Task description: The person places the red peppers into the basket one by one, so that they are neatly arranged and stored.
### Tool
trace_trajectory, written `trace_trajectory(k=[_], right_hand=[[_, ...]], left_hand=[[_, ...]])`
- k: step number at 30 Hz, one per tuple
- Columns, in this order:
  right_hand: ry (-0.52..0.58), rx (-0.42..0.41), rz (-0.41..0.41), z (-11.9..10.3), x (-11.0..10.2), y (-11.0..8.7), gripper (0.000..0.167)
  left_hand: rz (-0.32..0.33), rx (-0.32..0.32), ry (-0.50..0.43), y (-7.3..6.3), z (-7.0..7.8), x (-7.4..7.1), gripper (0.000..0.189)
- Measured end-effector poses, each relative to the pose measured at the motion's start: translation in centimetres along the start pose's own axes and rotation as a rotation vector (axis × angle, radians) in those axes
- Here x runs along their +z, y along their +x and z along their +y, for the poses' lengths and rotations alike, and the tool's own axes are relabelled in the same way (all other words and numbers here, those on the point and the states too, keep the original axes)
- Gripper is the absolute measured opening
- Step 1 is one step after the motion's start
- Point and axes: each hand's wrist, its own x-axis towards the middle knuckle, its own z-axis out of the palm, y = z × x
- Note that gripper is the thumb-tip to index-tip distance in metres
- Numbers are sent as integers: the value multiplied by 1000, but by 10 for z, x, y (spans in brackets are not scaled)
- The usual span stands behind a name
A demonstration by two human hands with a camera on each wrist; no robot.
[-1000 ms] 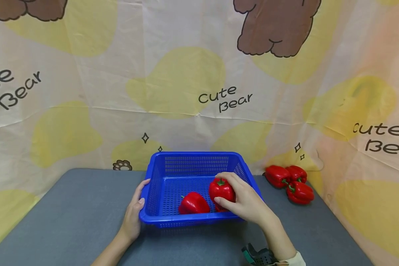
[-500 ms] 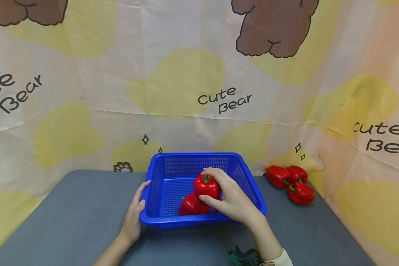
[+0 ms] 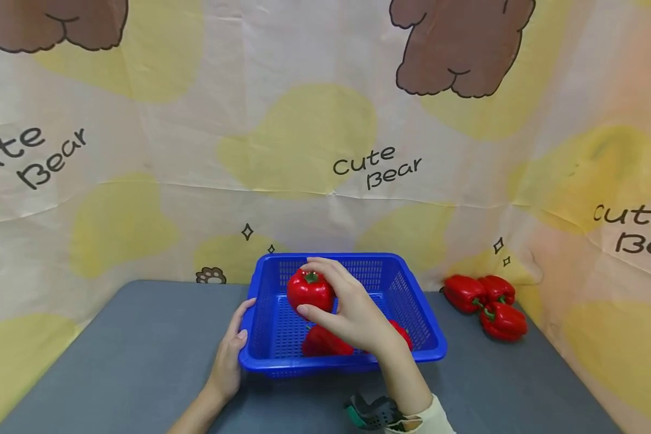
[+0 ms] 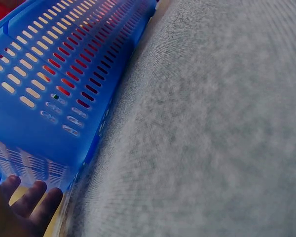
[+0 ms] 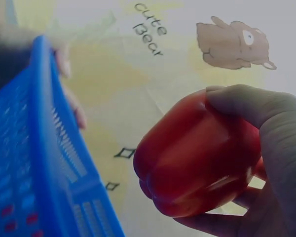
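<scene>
1. My right hand [image 3: 347, 307] is pinching a red bell pepper [image 3: 308, 294] between thumb and fingers, with the thumb pressing on its near side
2. That pepper is showing its green stem at the top and is hanging in my grip over the left half of the blue basket [image 3: 282, 365]
3. My left hand [image 3: 229, 361] is gripping the basket at its left end, the thumb lying near the rim
4. Inside, one red pepper [image 3: 325, 342] is lying near the front wall, and another pepper [image 3: 402, 333] is resting farther right, partly hidden behind my right forearm
5. Three more peppers [image 3: 501, 322] are sitting clustered on the grey table [image 3: 152, 349], right of the basket
6. A printed bear cloth [image 3: 195, 132] is hanging behind everything
</scene>
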Motion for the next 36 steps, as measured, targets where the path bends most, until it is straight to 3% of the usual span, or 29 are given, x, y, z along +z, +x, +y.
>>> trace_trajectory(k=[5,14,21,27,36], right_hand=[[66,-19,7,-2,10,8,59],[117,0,-7,12,22,1,54],[146,56,-75,25,39,0,51],[83,62,-124,26,49,0,51],[-49,79,-158,27,53,0,52]], left_hand=[[9,-19,31,0,1,-2,56],[-10,-9,20,3,1,-1,56],[9,-17,36,-1,2,-3,56],[20,-40,6,-3,2,-2,56],[16,-14,29,0,0,-1,55]])
